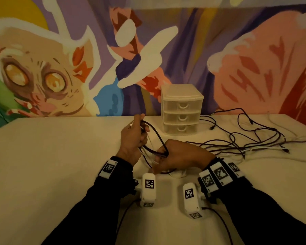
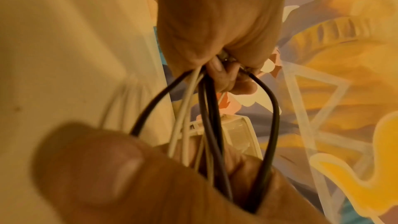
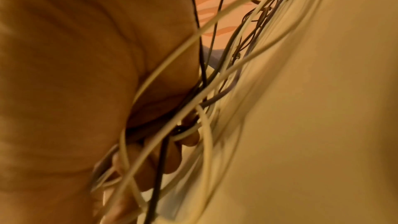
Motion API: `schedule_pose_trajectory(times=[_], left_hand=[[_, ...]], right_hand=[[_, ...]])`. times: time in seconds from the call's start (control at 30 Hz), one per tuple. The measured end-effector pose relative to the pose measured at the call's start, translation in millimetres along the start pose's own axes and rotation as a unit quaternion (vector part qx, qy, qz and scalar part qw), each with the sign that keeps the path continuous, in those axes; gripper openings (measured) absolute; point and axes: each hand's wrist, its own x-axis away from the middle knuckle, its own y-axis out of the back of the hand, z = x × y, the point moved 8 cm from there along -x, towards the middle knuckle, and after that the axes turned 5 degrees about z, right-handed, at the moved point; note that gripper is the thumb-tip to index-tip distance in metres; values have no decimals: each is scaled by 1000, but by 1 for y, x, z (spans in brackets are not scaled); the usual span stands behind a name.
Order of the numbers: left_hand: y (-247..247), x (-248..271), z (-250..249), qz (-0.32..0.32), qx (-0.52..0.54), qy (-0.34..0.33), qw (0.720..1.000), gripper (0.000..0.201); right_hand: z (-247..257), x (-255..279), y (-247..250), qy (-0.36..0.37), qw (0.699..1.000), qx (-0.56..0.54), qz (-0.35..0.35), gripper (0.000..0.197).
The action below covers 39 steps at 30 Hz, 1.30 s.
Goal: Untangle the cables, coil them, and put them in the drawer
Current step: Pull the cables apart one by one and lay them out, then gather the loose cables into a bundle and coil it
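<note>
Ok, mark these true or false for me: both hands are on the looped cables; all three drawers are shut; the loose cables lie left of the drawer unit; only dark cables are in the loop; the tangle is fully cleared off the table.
1. Both hands, the left hand and right hand, grip the looped cables: true.
2. The drawer unit has all three drawers shut: true.
3. Loose cables lie left of the unit: false, to its right.
4. Only dark cables in the loop: false, white ones too.
5. Tangle cleared off the table: false, it still lies there.
</note>
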Motion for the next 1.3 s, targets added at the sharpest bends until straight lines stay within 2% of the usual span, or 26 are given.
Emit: schedule_pose_trajectory(times=[0.07, 0.13, 0.17, 0.23, 0.37, 0.43, 0.53, 0.67, 0.7, 0.8, 0.87, 0.93, 1.0, 1.1, 1.13, 1.2, 1.3], left_hand=[[4, -1, -1, -8, 17, 3, 1000, 27], [11, -5, 1, -16, 32, 7, 999, 25], [13, -7, 3, -19, 36, 12, 999, 24], [14, -11, 8, -8, 44, 31, 999, 21], [13, -8, 15, 24, 11, 78, 997, 29], [7, -4, 19, 54, 47, 99, 993, 32], [-2, -1, 21, 74, 98, 98, 988, 29], [-10, 0, 20, 76, 128, 77, 986, 20], [-12, 1, 19, 78, 132, 68, 986, 17], [-12, 2, 13, 73, 150, 31, 985, 23], [-11, 2, 10, 65, 145, 15, 987, 23], [-9, 0, 12, 51, 141, 17, 989, 25], [-8, -1, 12, 47, 155, 28, 986, 31], [-8, 1, 10, 66, 215, 62, 972, 59], [-8, 2, 10, 60, 245, 70, 965, 62], [-4, 4, 11, 31, 272, 78, 959, 53], [1, 4, 17, -6, 251, 84, 964, 37]], right_hand=[[-2, 1, 6, -10, 999, 28, -31, 43], [-2, 4, 10, -17, 998, 38, -52, 31], [-3, 5, 12, -16, 998, 23, -54, 25], [-5, 7, 16, -12, 998, -11, -61, 26], [-14, 11, 34, 16, 985, -110, -128, 23], [-17, 13, 41, 33, 980, -122, -151, 22], [-22, 11, 41, 35, 978, -140, -153, 16], [-28, 7, 33, 15, 974, -193, -118, 12], [-28, 7, 32, -1, 973, -198, -119, 21], [-27, 5, 32, -35, 958, -260, -113, 75], [-25, 3, 34, -28, 958, -263, -110, 92], [-24, 2, 37, -18, 964, -232, -125, 86], [-25, 0, 36, -11, 965, -225, -130, 68], [-26, -5, 35, -4, 966, -230, -115, 40], [-26, -7, 35, -6, 967, -229, -110, 34], [-24, -9, 34, -17, 973, -206, -102, 30], [-15, -11, 35, -14, 983, -154, -99, 31]])
